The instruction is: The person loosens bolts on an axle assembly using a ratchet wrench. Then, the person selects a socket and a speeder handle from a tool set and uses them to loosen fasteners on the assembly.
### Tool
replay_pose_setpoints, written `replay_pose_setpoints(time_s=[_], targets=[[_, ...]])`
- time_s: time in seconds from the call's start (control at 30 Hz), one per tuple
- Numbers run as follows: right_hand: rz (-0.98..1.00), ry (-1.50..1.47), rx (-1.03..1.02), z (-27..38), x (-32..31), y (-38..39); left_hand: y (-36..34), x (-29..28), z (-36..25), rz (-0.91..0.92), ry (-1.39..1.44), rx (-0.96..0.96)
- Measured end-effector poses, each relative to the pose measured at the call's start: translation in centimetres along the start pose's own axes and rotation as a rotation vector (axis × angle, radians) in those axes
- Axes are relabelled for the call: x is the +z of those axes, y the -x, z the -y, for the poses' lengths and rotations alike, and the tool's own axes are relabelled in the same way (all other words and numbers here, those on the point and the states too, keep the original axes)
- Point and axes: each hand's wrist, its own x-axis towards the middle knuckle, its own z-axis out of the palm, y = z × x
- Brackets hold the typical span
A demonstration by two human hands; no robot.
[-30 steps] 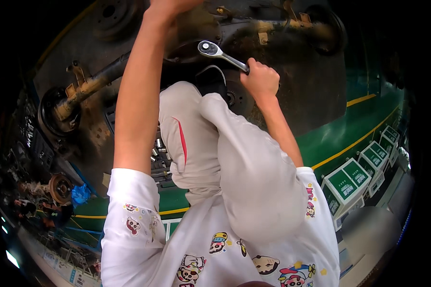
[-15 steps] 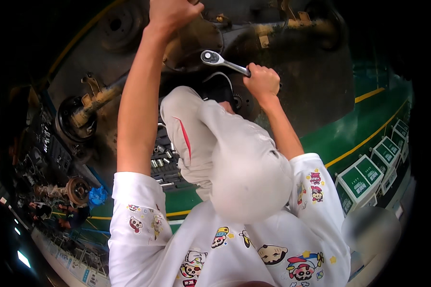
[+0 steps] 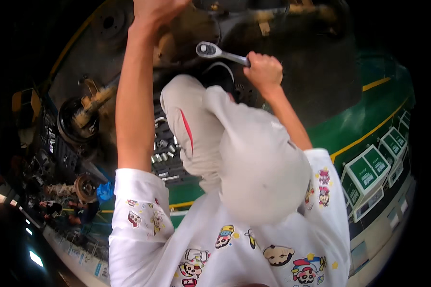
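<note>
My right hand (image 3: 265, 71) is closed round the dark handle end of a ratchet wrench (image 3: 232, 57). The wrench's shiny round head (image 3: 207, 49) points left, apart from the parts on the floor. At the top edge is my left hand (image 3: 159, 12), blurred and partly cut off, so its fingers cannot be made out. It is over a dirty yellowish vehicle axle (image 3: 268, 16) with a rounded dark housing (image 3: 203, 26). Whether it touches the housing is not clear. My bent legs in light trousers hide part of the floor between my arms.
An open socket set case (image 3: 171, 167) with several sockets lies left of my knee. Further left are another axle with a dark drum (image 3: 76, 119), a rusty hub (image 3: 86, 188) and a blue bag (image 3: 105, 191). Green and white boxes (image 3: 366, 174) line the right side.
My left hand has moved left and up, further out of the picture. The right hand and the ratchet wrench have shifted slightly; the grip is unchanged. The whole view has tilted a little.
</note>
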Motion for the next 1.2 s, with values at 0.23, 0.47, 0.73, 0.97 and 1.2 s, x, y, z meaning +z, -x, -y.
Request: replay_pose_setpoints(time_s=[0.23, 0.47, 0.73, 0.97, 1.2], targets=[[-0.021, -0.051, 0.017, 0.0, 1.2, 0.0, 0.3, 0.8, 0.4, 0.026, 0.021, -0.031], [-0.049, -0.049, -0.02, 0.0, 0.8, 0.1, 0.6, 0.2, 0.1, 0.003, -0.029, -0.025], [0.047, -0.016, -0.002, 0.1, 0.7, 0.6, 0.9, 0.9, 0.5, 0.035, -0.022, -0.032], [0.043, -0.029, 0.001, -0.5, 0.9, 0.4, 0.2, 1.0, 0.1, -0.004, -0.005, -0.035], [-0.035, -0.059, -0.046, -0.3, 1.6, -0.3, 0.4, 0.1, 0.8, 0.003, 0.006, -0.026]])
